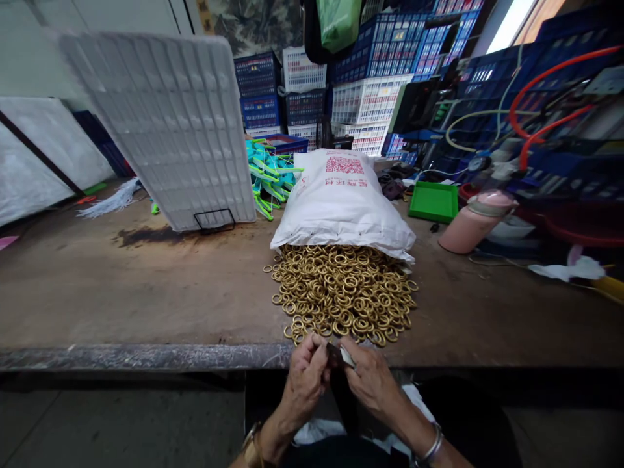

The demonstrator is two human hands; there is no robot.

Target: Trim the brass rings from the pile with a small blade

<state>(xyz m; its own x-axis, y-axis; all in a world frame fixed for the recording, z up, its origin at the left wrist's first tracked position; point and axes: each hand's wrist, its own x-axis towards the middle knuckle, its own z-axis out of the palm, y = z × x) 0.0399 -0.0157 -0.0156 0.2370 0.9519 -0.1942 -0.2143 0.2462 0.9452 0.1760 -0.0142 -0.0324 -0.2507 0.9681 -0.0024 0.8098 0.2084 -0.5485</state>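
Note:
Both hands meet at the front edge of the table, just before a heap of brass-coloured rings [346,292]. My left hand [306,377] is closed, thumb pressed against the curled fingers; what it pinches is hidden. My right hand [368,377] is closed too, around a small pale thing [347,357] whose kind I cannot make out. Between the fingertips is a dark patch, too small to tell. The rings spill from the mouth of a white woven sack [341,201] with red print, which lies on the table behind them.
A ribbed white plastic panel [170,130] stands upright at left on the wooden table [121,292]. Green and turquoise pieces [273,172] lie behind the sack. At right are a green tray [433,201], a pink bottle [475,221] and red hoses [521,110]. Stacked crates [365,101] fill the back.

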